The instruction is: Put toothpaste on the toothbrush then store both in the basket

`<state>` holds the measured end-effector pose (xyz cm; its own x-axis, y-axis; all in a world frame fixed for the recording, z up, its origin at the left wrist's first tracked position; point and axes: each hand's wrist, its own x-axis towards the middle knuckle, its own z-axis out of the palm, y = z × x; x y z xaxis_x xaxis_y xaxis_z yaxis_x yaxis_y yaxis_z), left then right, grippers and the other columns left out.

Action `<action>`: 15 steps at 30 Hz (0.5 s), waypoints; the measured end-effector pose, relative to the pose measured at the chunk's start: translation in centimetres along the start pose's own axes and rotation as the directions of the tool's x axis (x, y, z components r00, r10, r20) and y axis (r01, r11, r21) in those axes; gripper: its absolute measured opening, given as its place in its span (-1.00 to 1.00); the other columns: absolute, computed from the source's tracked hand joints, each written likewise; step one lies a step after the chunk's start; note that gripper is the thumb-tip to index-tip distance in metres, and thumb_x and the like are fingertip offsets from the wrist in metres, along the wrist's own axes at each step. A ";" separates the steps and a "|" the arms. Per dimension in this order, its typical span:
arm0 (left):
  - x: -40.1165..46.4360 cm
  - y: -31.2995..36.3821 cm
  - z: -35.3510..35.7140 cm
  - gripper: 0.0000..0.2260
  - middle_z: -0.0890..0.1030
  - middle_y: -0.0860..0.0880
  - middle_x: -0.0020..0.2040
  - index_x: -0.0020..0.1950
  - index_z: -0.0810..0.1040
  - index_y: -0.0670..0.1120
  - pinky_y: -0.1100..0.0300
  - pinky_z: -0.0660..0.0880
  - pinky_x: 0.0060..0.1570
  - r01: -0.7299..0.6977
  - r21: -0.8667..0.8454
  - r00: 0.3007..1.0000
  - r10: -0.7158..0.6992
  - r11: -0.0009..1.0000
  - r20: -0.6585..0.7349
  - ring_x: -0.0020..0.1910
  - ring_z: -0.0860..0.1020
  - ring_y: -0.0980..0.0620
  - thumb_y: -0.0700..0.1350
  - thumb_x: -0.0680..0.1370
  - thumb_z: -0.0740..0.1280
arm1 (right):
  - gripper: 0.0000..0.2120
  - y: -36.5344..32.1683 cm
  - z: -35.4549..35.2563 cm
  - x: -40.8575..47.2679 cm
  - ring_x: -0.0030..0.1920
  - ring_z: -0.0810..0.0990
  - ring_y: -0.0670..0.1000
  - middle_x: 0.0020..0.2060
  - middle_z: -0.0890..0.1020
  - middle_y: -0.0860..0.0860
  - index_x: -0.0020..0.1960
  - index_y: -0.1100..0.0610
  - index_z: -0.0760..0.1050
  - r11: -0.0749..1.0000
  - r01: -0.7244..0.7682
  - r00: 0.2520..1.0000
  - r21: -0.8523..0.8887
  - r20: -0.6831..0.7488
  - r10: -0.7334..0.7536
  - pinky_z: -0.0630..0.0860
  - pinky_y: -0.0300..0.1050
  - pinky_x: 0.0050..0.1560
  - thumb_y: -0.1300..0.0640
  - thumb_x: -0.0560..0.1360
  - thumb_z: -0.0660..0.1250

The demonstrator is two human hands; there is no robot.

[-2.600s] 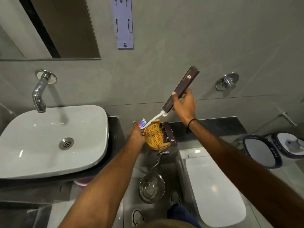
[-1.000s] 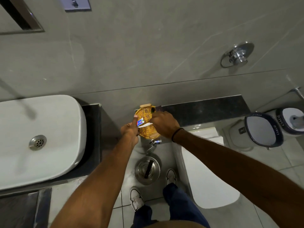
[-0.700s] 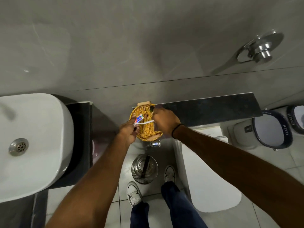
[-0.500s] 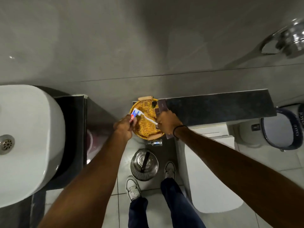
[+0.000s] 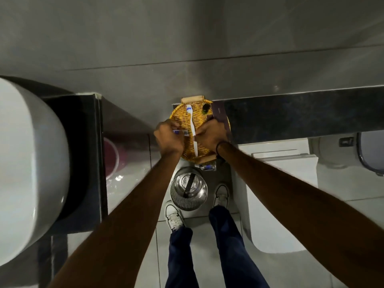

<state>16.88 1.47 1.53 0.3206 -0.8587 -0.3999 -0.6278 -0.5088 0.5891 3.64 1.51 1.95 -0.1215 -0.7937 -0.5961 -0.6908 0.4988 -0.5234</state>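
A yellow woven basket (image 5: 202, 121) rests at the left end of a dark ledge against the wall. A white toothbrush (image 5: 192, 124) lies lengthwise over it, its blue-marked head at the far rim. My right hand (image 5: 211, 136) pinches the handle near its middle. My left hand (image 5: 168, 139) is at the basket's left edge, closed on a small blue and white toothpaste tube (image 5: 181, 132) whose end almost touches the brush handle. A brown box (image 5: 218, 112) lies in the basket's right side, partly under my right hand, next to a small dark object (image 5: 205, 109).
A white basin (image 5: 31, 163) sits on a black counter (image 5: 83, 132) at left, with a pink bucket (image 5: 112, 156) below. A steel bin (image 5: 188, 189) stands on the floor under the basket, between my shoes. The toilet (image 5: 280, 179) is at right, under the ledge (image 5: 301, 113).
The toothbrush has turned from lying across the basket to lying lengthwise, head toward the wall. My left hand brought the tube closer to the handle. The view tilted further down.
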 end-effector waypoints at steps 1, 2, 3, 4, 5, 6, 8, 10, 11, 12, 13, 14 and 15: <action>0.1 -0.2 0.0 -0.81 0.69 -0.17 0.14 0.14 0.68 -0.19 0.23 0.50 0.02 -0.035 0.100 0.999 0.031 0.994 0.038 0.11 0.67 -0.11 -0.23 0.53 0.46 | -0.66 -0.1 0.2 0.0 0.27 0.63 0.13 0.20 0.69 0.14 0.20 0.24 0.65 1.000 0.002 1.000 -0.015 0.001 -0.002 0.57 0.02 0.34 0.11 0.48 0.53; 0.2 -0.3 0.1 -0.79 0.68 -0.18 0.18 0.20 0.66 -0.19 0.20 0.52 0.04 -0.086 0.203 0.993 0.067 0.976 0.099 0.13 0.66 -0.13 -0.22 0.56 0.43 | -0.69 -0.2 0.4 0.1 0.25 0.64 0.14 0.19 0.70 0.14 0.18 0.24 0.66 0.999 0.003 1.000 -0.032 -0.001 -0.003 0.58 0.00 0.32 0.13 0.49 0.52; 0.2 -0.3 0.1 -0.78 0.67 -0.19 0.19 0.23 0.64 -0.19 0.17 0.54 0.06 -0.143 0.297 0.981 0.096 0.944 0.167 0.13 0.66 -0.15 -0.21 0.59 0.40 | -0.72 -0.5 0.5 0.0 0.23 0.66 0.14 0.17 0.71 0.15 0.17 0.25 0.66 0.999 0.001 1.000 -0.051 -0.010 -0.001 0.58 -0.02 0.28 0.14 0.51 0.50; 0.2 -0.2 0.2 -0.77 0.67 -0.21 0.19 0.25 0.63 -0.20 0.12 0.56 0.07 -0.194 0.377 0.968 0.115 0.906 0.223 0.13 0.66 -0.17 -0.20 0.61 0.38 | -0.74 -0.6 0.7 0.1 0.21 0.67 0.14 0.15 0.71 0.15 0.16 0.25 0.66 0.998 -0.002 1.000 -0.066 -0.022 0.001 0.58 -0.04 0.24 0.15 0.52 0.49; 0.0 0.0 0.2 -0.78 0.67 -0.21 0.17 0.24 0.62 -0.20 0.07 0.57 0.07 -0.233 0.445 0.959 0.129 0.865 0.251 0.11 0.66 -0.18 -0.19 0.61 0.37 | -0.76 -0.8 0.8 0.0 0.19 0.67 0.15 0.14 0.71 0.15 0.14 0.25 0.66 0.997 -0.011 0.999 -0.079 -0.035 0.008 0.59 -0.05 0.21 0.16 0.52 0.48; -0.1 0.2 0.3 -0.78 0.67 -0.22 0.15 0.23 0.62 -0.21 0.04 0.59 0.06 -0.251 0.499 0.958 0.138 0.830 0.253 0.09 0.66 -0.19 -0.18 0.61 0.37 | -0.77 -0.9 1.0 0.0 0.18 0.67 0.15 0.13 0.71 0.16 0.13 0.25 0.67 0.997 -0.018 0.999 -0.079 -0.048 0.014 0.60 -0.05 0.20 0.17 0.51 0.49; -0.3 0.5 0.4 -0.78 0.67 -0.21 0.12 0.21 0.65 -0.18 0.01 0.60 0.04 -0.224 0.562 0.971 0.136 0.796 0.195 0.08 0.66 -0.18 -0.13 0.60 0.39 | -0.77 -1.0 1.2 0.0 0.16 0.68 0.15 0.10 0.72 0.16 0.10 0.25 0.68 0.997 -0.034 0.997 -0.071 -0.076 0.028 0.61 -0.05 0.17 0.17 0.49 0.51; -0.6 0.6 0.4 -0.75 0.69 -0.18 0.08 0.16 0.70 -0.11 0.04 0.58 -0.07 -0.127 0.515 0.991 0.092 0.848 0.093 0.04 0.67 -0.16 0.01 0.58 0.41 | -0.79 -0.9 1.3 0.0 0.15 0.68 0.15 0.08 0.73 0.15 0.09 0.25 0.68 0.997 -0.034 0.995 -0.064 -0.096 0.028 0.62 -0.04 0.16 0.18 0.49 0.51; -0.7 0.7 0.3 -0.72 0.71 -0.16 0.05 0.13 0.72 -0.07 0.08 0.55 -0.12 -0.067 0.448 0.998 0.056 0.891 0.039 0.02 0.69 -0.16 0.08 0.56 0.42 | -0.80 -1.0 1.3 -0.1 0.16 0.68 0.15 0.08 0.72 0.15 0.09 0.25 0.68 0.997 -0.031 0.995 -0.065 -0.100 0.024 0.62 -0.03 0.17 0.18 0.50 0.50; -0.8 0.7 0.4 -0.69 0.74 -0.14 0.05 0.13 0.74 -0.05 0.11 0.54 -0.14 -0.020 0.373 1.000 0.023 0.928 -0.005 0.02 0.70 -0.16 0.13 0.55 0.41 | -0.79 -0.8 1.3 0.0 0.17 0.67 0.16 0.09 0.71 0.16 0.10 0.25 0.68 0.997 -0.030 0.994 -0.065 -0.105 0.023 0.62 -0.01 0.18 0.18 0.51 0.49; -1.0 0.9 0.2 -0.67 0.75 -0.12 0.06 0.15 0.74 -0.03 0.11 0.55 -0.13 0.023 0.312 1.000 -0.017 0.950 -0.023 0.03 0.71 -0.16 0.15 0.54 0.42 | -0.79 -1.0 1.3 -0.2 0.18 0.65 0.16 0.10 0.71 0.16 0.10 0.25 0.67 0.997 -0.032 0.995 -0.065 -0.099 0.025 0.63 0.00 0.20 0.18 0.51 0.49; -0.9 1.0 0.3 -0.66 0.75 -0.12 0.08 0.16 0.74 -0.03 0.09 0.58 -0.09 0.051 0.282 0.999 -0.045 0.958 -0.027 0.06 0.71 -0.17 0.16 0.53 0.42 | -0.79 -0.9 1.3 -0.3 0.19 0.65 0.17 0.11 0.70 0.17 0.11 0.25 0.67 0.997 -0.032 0.995 -0.065 -0.101 0.025 0.64 0.02 0.21 0.18 0.51 0.49; -1.0 0.9 0.3 -0.65 0.75 -0.12 0.09 0.16 0.74 -0.04 0.06 0.61 -0.05 0.072 0.284 0.997 -0.069 0.956 -0.021 0.07 0.71 -0.18 0.17 0.53 0.42 | -0.78 -1.0 1.2 -0.4 0.19 0.65 0.18 0.12 0.69 0.17 0.11 0.25 0.67 0.997 -0.031 0.994 -0.073 -0.105 0.023 0.64 0.05 0.22 0.17 0.51 0.49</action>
<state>15.80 1.88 2.18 0.3776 -0.8227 -0.4249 -0.7784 -0.5305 0.3355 5.29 1.76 2.02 -0.2114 -0.8140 -0.5410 -0.7368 0.4964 -0.4590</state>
